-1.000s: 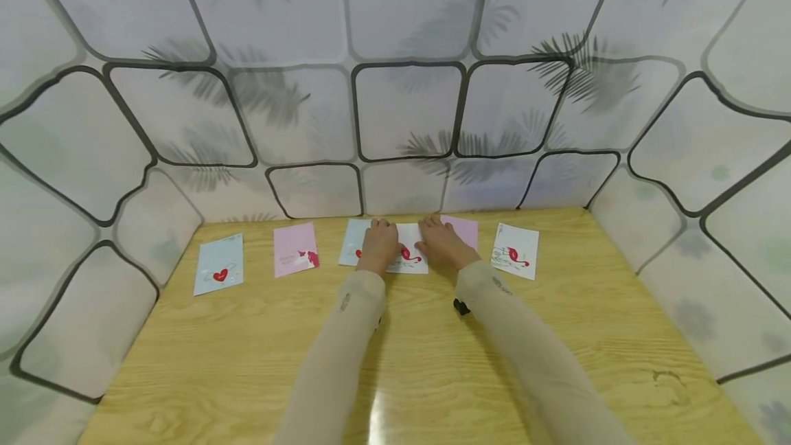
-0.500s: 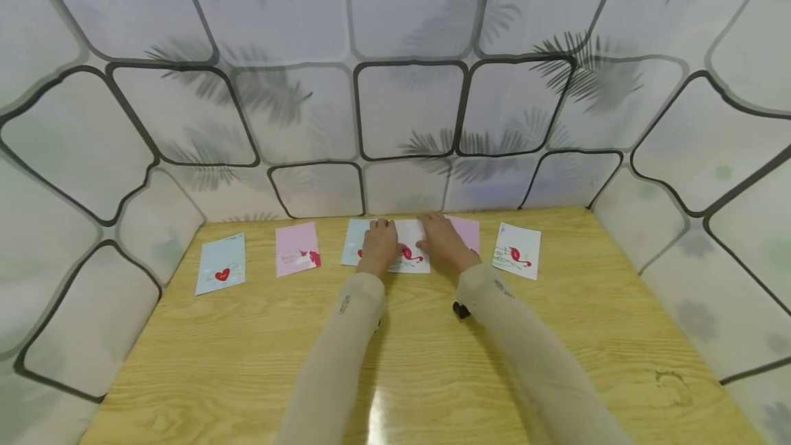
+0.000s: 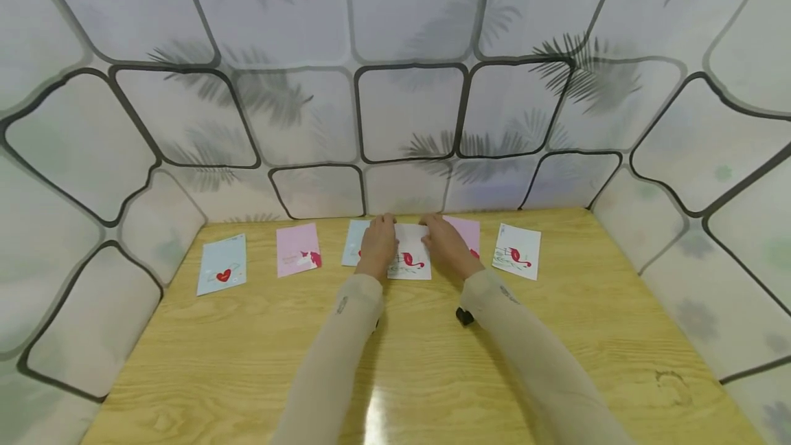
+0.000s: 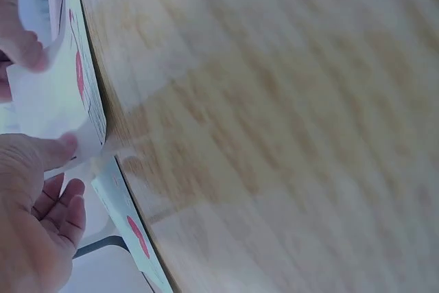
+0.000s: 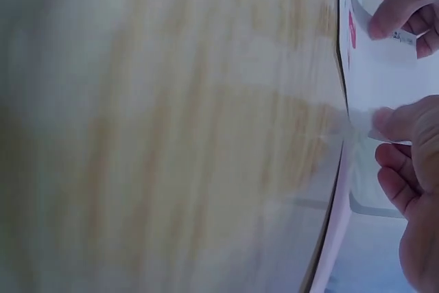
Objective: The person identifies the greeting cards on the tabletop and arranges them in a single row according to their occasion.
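The left hand [image 3: 378, 246] and the right hand [image 3: 450, 246] pinch the middle card [image 3: 410, 239] by its far corners, thumbs on the printed face; the wrist views show fingers curled behind it. From the head, most of those fingertips are hidden, and the left hand covers part of the card's left side. The wrist views blur the print and cut off both hands at the frame edge.

Compared with half a second ago, the card lies slightly nearer, and the hands have shifted to its far corners, baring more of its face. It is white, with a red flamingo low on the front; its far part is lifted and bends, while its near edge is down at the table [image 3: 408, 376].

Just left, a blue card [image 3: 354, 239] is partly covered by the left hand; just right, a pink card [image 3: 465, 230] is partly covered by the right. Farther out lie a white flamingo card [image 3: 516, 242] on the right, and a pink unicorn card [image 3: 295, 242] and a blue heart card [image 3: 221, 256] on the left. Beyond stands the patterned wall [image 3: 408, 112].
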